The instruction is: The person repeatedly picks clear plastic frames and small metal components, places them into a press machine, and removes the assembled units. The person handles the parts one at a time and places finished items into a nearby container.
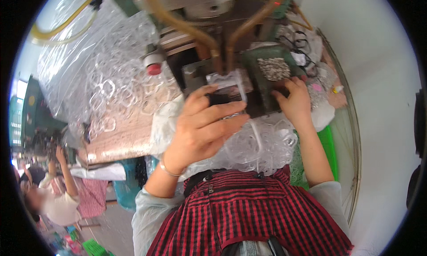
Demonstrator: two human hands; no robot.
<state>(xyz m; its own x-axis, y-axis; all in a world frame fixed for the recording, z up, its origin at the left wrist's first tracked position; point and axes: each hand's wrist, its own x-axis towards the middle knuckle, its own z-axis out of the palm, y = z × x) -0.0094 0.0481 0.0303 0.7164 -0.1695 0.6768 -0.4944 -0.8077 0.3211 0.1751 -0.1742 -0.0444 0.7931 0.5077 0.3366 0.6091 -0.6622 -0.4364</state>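
Note:
My left hand [204, 127] is closed on a clear plastic frame piece [243, 89], holding it on the machine's work block below two brown tubes [216, 54]. Its fingers reach across the piece and hide part of it. To the right, my right hand [297, 100] is at the near edge of a dark green tray [262, 89]. Thumb and fingertips stand apart beside a heap of small silvery metal parts [273, 69], and I see nothing between them.
A red push button [153, 68] juts out left of the work block. Many clear plastic pieces [120, 78] lie on the wooden table [120, 142], with more in a bag [267, 145] before me. A green basket [328, 154] is at right. Another person [58, 198] works far left.

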